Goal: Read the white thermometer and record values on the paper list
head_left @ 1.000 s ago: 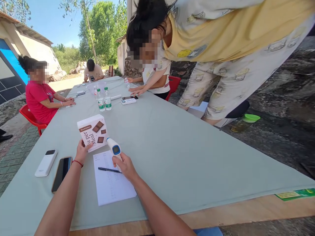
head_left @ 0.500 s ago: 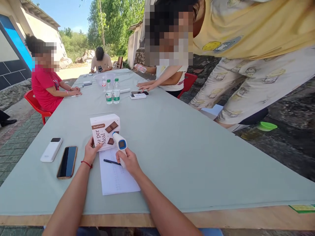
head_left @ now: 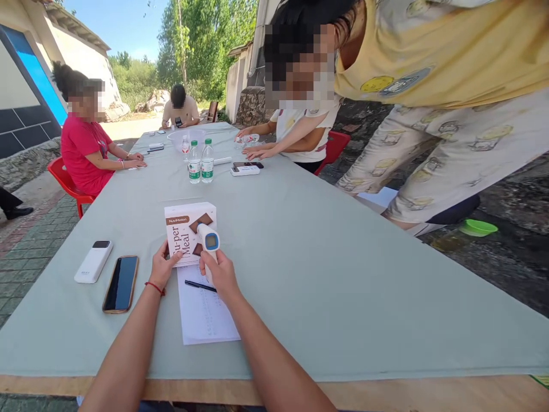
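Observation:
A white box point(head_left: 176, 224) printed with chocolate pieces and the words "Su-per Meal" stands upright on the table, gripped at its lower left by my left hand point(head_left: 164, 266). My right hand point(head_left: 222, 276) is wrapped round the handle of a white and blue infrared thermometer point(head_left: 210, 242). Its nose points at the front of the box, very close to it; whether they touch I cannot tell. Below both hands lies a white sheet of paper point(head_left: 206, 320) with faint writing. A black pen point(head_left: 199, 285) rests on that sheet, partly behind my right hand.
Left of my arm lie a phone point(head_left: 120, 284) and a white power bank point(head_left: 94, 262). Farther up the cloth-covered table point(head_left: 326, 286) stand water bottles point(head_left: 194, 166), a clear basin point(head_left: 175, 137) and more devices point(head_left: 245, 169). Several people are around the table; one leans in from the right.
The thermometer's screen looks lighter, and its nose has risen slightly against the box. Across the table, a person's hand has lowered a clear bottle to the tabletop. My view has shifted a little.

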A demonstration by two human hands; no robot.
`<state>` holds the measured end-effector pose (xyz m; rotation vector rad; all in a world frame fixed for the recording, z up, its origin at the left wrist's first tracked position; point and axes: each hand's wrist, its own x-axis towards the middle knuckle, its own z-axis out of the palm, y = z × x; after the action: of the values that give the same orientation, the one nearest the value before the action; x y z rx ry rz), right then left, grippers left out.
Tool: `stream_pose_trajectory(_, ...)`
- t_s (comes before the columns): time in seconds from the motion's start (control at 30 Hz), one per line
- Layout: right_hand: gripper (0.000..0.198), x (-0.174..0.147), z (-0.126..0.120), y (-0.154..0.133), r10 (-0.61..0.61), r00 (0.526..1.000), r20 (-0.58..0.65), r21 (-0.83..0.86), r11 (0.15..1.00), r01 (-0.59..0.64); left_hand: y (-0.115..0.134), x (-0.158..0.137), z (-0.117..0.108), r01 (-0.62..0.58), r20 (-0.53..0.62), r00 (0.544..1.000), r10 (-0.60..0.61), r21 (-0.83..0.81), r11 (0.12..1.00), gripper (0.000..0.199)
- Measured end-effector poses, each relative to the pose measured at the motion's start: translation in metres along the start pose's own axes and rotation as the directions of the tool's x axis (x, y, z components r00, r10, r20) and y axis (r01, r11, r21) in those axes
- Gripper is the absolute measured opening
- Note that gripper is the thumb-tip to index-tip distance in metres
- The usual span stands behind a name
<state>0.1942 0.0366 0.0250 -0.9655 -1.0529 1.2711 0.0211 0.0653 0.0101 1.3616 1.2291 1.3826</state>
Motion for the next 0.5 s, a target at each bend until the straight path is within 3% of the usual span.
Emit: stream_pose_trajectory(0.5, 0.031, -0.0040, -0.0038, 0.0109, 0.004, 1.000, -0.023, -0.087, 0.996, -0.006, -0.0056, -0.0004, -0.0001, 0.012, 0.038, 0.999, -0.012, 0.005, 1.000, 0.059)
